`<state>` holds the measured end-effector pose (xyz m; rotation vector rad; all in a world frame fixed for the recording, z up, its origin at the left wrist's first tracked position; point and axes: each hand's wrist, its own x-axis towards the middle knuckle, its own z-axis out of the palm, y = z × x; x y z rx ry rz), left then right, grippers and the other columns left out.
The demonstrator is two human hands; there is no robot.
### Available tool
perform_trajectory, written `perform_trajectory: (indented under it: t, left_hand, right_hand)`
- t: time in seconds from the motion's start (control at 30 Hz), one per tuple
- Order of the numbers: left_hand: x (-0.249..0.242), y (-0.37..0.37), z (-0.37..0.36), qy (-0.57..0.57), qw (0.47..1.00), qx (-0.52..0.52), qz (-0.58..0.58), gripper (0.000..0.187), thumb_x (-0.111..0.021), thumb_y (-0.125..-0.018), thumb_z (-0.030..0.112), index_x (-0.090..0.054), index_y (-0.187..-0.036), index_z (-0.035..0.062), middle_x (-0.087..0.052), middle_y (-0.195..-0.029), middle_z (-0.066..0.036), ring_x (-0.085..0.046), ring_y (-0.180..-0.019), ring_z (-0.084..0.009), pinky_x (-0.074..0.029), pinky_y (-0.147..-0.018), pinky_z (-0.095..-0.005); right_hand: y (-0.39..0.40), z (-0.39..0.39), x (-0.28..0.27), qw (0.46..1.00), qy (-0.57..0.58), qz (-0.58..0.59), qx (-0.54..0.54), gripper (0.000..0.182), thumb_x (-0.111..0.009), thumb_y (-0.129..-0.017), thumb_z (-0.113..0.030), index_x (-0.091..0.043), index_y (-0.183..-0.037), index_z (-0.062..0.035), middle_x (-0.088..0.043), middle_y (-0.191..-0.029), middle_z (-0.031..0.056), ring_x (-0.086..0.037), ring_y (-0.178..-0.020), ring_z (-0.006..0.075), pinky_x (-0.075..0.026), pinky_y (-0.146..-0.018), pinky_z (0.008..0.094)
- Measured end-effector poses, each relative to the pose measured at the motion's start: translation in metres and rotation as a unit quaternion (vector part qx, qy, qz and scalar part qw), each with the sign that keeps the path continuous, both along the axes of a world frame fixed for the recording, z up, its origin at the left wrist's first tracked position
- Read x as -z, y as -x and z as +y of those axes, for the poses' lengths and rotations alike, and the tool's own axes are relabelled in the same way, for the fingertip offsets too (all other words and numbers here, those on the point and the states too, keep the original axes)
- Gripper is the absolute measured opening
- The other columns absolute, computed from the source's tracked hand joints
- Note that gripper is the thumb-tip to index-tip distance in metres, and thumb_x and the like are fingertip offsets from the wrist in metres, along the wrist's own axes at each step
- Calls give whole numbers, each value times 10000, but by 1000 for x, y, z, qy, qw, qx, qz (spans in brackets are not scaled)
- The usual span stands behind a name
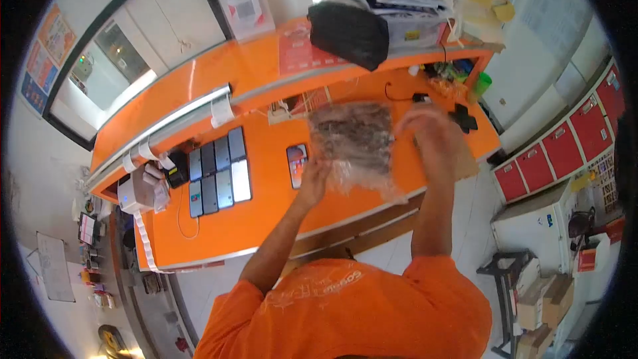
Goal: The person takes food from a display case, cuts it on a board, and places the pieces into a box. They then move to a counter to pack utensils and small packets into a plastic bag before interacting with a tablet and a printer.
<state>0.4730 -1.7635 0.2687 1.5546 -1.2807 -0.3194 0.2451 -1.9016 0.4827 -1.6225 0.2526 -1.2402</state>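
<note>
A clear plastic bag (352, 139) with dark contents lies on the orange counter in front of me, its lower edge crumpled. My left hand (316, 176) is at the bag's left edge, its fingers closed against the plastic. To the right of the bag is my right hand (425, 126), smeared by motion, so its fingers cannot be made out. Just left of the bag lies a phone (296, 165) with a lit screen. Beneath my right forearm a brown cardboard piece (462, 156) rests on the counter.
Several phones (218, 173) lie in two rows at the left, beside a white label printer (135, 191). A black pouch (349, 33) and stacked papers sit on the raised shelf (256, 70). Dark objects (462, 118) and a green cup (482, 83) are at the right.
</note>
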Motion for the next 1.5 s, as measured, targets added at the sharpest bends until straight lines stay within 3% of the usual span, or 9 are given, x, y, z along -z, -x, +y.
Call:
perform_trajectory:
  t: [0.1,0.27,0.57,0.77,0.9,1.0,1.13,1.27,1.5]
  left_hand:
    - [-22,-3,-1,27,981,55,182,302,-513,-1017,214,-674,-1201,37,-547,-1113,-134,-529,-1042,-260,-423,-948,-355]
    - [-36,-2,5,-11,985,116,130,315,-488,-1030,208,-663,-1204,12,-534,-1135,-113,-488,-1137,-233,-390,-1002,-324]
    - [-58,9,14,-39,997,15,69,309,-516,-1017,226,-653,-1149,-17,-642,-910,-157,-611,-837,-259,-485,-794,-336]
    - [-53,27,16,-17,976,-104,-192,376,-631,-916,344,-638,-1100,16,-666,-963,-171,-624,-887,-325,-454,-835,-449]
    - [-76,43,20,-59,934,-121,-332,471,-680,-824,418,-634,-1127,60,-672,-990,-176,-611,-978,-373,-393,-889,-545]
    - [-63,29,16,-61,977,-44,-198,410,-643,-849,358,-641,-1135,64,-673,-1008,-189,-596,-1019,-402,-394,-889,-559]
    - [-72,37,23,-80,960,-26,-265,335,-581,-877,268,-641,-1142,71,-673,-1007,-184,-592,-1034,-403,-406,-879,-557]
    - [-42,55,17,-64,977,-57,-196,357,-571,-867,220,-605,-1194,81,-647,-1074,-161,-566,-1069,-395,-411,-873,-564]
    - [-61,60,27,-145,954,-151,-215,402,-591,-860,188,-567,-1253,110,-550,-1197,-130,-446,-1205,-361,-386,-930,-559]
  right_hand:
    - [16,32,97,940,7,260,-220,316,-580,-982,-227,-569,-1191,10,-652,-914,138,-661,-831,277,-536,-766,392]
    - [10,51,212,806,96,539,225,438,-674,-889,-183,-546,-1266,0,-627,-1044,193,-635,-913,352,-509,-821,441]
    - [28,80,158,904,321,182,215,182,-698,-865,-102,-688,-996,24,-647,-1025,181,-638,-907,323,-515,-781,405]
    - [36,71,121,936,24,227,267,133,-611,-949,-86,-670,-974,31,-662,-1026,155,-637,-875,266,-504,-802,358]
    - [15,75,115,878,204,174,396,111,-631,-920,-83,-655,-982,6,-652,-1025,164,-620,-911,311,-499,-822,392]
    - [-3,107,169,879,423,117,186,192,-668,-865,-65,-633,-1036,15,-619,-1087,195,-595,-1008,358,-490,-823,452]
    - [-50,67,277,887,267,284,247,333,-696,-816,-118,-620,-1114,11,-623,-1080,229,-613,-979,374,-498,-775,448]
    - [-74,54,235,944,96,297,104,303,-702,-806,-165,-615,-1042,4,-653,-894,208,-627,-838,381,-500,-743,461]
    - [-32,49,166,738,407,357,403,512,-759,-767,-286,-643,-1207,-52,-620,-1217,188,-548,-1171,370,-377,-998,573]
